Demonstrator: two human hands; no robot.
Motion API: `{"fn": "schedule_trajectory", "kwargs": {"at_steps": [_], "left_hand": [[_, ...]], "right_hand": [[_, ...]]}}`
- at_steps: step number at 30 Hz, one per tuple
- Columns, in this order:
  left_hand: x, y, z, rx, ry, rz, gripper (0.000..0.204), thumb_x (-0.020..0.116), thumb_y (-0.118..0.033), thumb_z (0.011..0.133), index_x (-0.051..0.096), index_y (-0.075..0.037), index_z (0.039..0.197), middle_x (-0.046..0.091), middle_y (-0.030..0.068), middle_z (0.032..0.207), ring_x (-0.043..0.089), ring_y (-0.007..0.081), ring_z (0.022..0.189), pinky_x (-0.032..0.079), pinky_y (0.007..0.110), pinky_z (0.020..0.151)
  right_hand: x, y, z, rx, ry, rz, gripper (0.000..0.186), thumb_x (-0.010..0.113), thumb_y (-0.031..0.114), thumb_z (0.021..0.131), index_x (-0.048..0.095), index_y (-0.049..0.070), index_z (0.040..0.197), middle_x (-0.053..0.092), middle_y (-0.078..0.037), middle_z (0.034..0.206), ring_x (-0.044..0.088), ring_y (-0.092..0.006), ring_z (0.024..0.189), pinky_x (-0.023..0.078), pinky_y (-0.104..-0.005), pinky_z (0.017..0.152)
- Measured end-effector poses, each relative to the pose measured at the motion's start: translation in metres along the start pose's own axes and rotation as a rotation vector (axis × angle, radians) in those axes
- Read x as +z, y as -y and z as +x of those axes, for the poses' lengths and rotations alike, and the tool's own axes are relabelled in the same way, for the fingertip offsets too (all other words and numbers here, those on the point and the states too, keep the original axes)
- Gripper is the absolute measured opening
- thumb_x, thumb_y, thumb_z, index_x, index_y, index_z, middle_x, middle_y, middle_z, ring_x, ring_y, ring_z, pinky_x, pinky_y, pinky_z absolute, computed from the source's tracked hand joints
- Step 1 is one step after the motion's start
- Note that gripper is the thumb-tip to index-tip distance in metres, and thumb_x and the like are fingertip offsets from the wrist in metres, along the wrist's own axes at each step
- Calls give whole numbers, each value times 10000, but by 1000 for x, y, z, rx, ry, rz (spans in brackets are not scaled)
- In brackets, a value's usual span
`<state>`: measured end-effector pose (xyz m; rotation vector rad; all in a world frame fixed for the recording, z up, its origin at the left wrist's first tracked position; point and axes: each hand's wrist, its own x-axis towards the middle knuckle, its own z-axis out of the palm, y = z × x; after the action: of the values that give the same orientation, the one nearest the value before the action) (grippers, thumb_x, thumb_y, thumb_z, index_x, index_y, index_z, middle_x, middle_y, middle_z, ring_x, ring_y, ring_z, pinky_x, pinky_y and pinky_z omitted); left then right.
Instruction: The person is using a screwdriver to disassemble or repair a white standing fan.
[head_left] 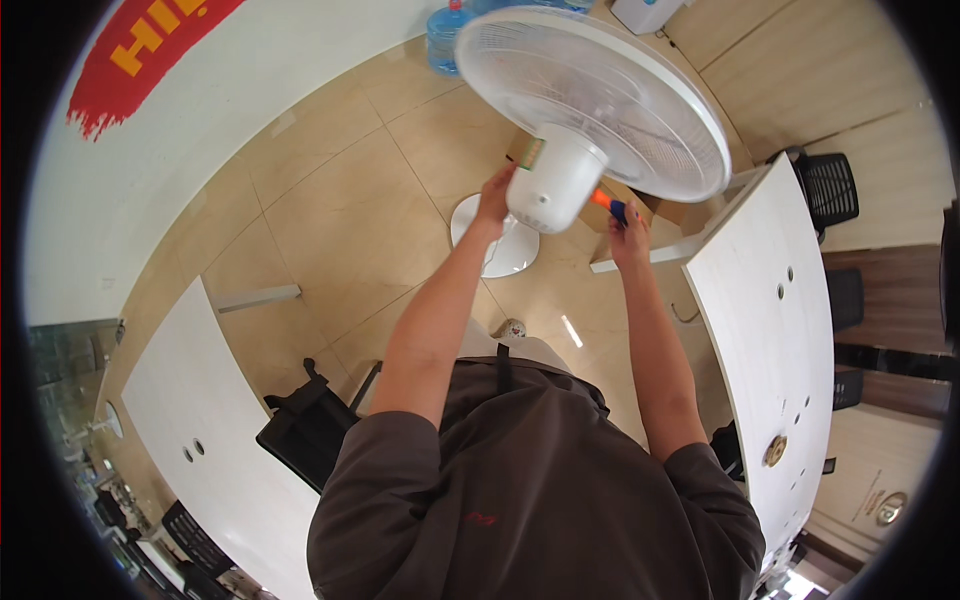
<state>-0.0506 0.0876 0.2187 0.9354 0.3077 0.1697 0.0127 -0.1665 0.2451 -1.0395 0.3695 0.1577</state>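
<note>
A white standing fan (560,180) rises in front of me, its round wire grille (600,95) tilted toward the upper right. My left hand (493,207) grips the left side of the fan just by the motor housing, its fingers partly hidden. In my right hand (630,238) is an orange-and-blue hand tool (617,210), its orange end close to the right side of the housing. The tool's exact kind cannot be made out. Below the housing, the round white fan base (515,250) stands on the tiled floor.
White desks stand at the left (190,400) and right (765,290). A black chair (312,425) is by the left desk. Blue water bottles (443,42) stand against the far wall. A cardboard box (640,205) lies behind the tool. A round brown object (775,451) rests on the right desk.
</note>
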Motion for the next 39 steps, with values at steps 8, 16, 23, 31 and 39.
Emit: {"fn": "schedule_trajectory", "kwargs": {"at_steps": [8,16,23,31,39], "left_hand": [[-13,1,-3,2,-49,93,318,541,-186,930,572,-47,1214,618,63,1156,547,154,1089,398,286,958],[1,17,-4,108,-75,157,305,577,-140,901,561,-118,1205,585,34,1205,574,161,1034,466,331,851],[-3,22,-11,-131,-194,-33,332,470,-249,944,577,-61,1195,625,49,1073,589,145,989,477,294,846],[18,12,-19,13,-73,261,479,506,-301,937,375,-139,1369,418,47,1375,387,210,1266,332,468,1060],[25,22,-14,62,-9,370,474,518,-341,926,403,-146,1343,397,33,1381,291,235,1335,240,495,1110]], "right_hand": [[-4,11,-37,50,157,-115,136,595,107,898,534,30,992,561,-80,960,531,-184,824,455,-293,727],[-5,4,-42,34,71,-13,159,610,99,881,545,44,1015,573,-79,994,530,-195,853,457,-309,763],[-4,-8,-18,-63,-9,109,188,653,193,878,568,40,944,595,-39,796,558,-119,692,462,-241,611],[26,-35,29,-135,-96,588,286,666,236,874,539,31,1028,599,-17,827,482,-61,623,366,-210,530],[19,-32,35,-152,-66,617,320,631,216,899,539,-18,1097,578,-2,813,457,-47,641,365,-199,563]]}}
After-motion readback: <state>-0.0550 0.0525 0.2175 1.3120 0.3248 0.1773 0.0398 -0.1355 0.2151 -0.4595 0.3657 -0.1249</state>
